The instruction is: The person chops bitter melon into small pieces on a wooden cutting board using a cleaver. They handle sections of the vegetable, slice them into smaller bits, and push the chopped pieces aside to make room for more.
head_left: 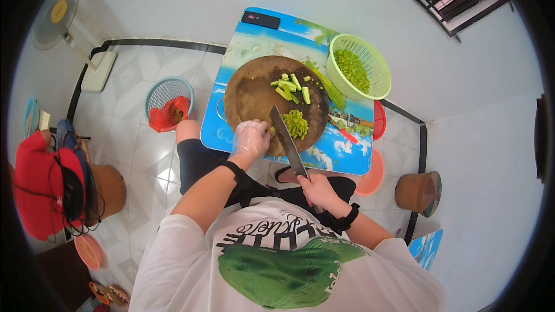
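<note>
On a round wooden chopping board [245, 89], my right hand [319, 190] grips the handle of a kitchen knife [287, 140], its blade slanting up and left. My left hand [252, 140], in a clear plastic glove, has its fingers curled by the blade, on a green vegetable piece mostly hidden under them. Right beside the blade lies a small heap of diced green vegetable [297, 125]. Farther up the board are several cut vegetable sticks [287, 87], green with pale flesh. Long thin green vegetables [328, 88] lie across the board's right edge.
A blue printed table [347, 159] carries the board. At its far right stands a green colander [378, 66] with diced greens; a red-handled tool [348, 135] lies nearer. A black flat device [260, 19] sits far left. Floor items include a blue basket [169, 88] with red bag and a pink basin [371, 174].
</note>
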Tool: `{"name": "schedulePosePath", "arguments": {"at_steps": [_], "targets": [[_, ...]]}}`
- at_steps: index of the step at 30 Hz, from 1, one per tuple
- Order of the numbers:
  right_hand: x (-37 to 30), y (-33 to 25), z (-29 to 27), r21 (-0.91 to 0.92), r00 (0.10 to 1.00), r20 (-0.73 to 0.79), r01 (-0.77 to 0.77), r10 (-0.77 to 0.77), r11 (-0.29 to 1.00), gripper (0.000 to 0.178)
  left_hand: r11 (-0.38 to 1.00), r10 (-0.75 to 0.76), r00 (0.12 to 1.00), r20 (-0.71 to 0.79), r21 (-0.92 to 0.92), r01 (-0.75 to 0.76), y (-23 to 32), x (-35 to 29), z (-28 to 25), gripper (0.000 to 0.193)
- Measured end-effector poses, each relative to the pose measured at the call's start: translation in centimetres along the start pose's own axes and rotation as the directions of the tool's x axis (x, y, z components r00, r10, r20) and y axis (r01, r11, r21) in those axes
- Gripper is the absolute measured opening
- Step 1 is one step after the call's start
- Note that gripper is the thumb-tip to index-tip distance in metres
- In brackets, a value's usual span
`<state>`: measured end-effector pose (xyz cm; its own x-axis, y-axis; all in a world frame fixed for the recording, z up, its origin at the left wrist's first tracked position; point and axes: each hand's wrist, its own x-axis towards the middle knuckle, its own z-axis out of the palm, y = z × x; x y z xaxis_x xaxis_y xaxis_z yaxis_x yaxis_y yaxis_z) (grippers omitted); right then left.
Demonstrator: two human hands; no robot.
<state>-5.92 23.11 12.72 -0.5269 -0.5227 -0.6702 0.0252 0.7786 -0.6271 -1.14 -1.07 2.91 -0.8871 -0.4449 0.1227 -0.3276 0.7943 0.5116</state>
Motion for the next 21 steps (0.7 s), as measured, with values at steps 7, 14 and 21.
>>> {"name": "schedulePosePath", "arguments": {"at_steps": [7, 14, 21], "targets": [[5.4, -2.2, 0.3, -0.163, 0.996, 0.020, 0.087, -0.084, 0.983, 0.047, 0.999, 0.038, 0.996, -0.080, -0.030, -0.041, -0.2, 0.0, 0.2, 0.016], [8.2, -2.5, 1.0, -0.011, 0.983, -0.117, 0.142, -0.142, 0.990, 0.048, 0.997, -0.008, 0.992, -0.129, -0.084, -0.003, 0.0, -0.4, 0.2, 0.017], [5.8, -2.4, 0.7, 0.004, 0.989, -0.090, 0.115, -0.114, 0.993, 0.044, 0.997, -0.005, 0.995, -0.103, -0.083, -0.004, -0.2, -0.4, 0.1, 0.018]]}}
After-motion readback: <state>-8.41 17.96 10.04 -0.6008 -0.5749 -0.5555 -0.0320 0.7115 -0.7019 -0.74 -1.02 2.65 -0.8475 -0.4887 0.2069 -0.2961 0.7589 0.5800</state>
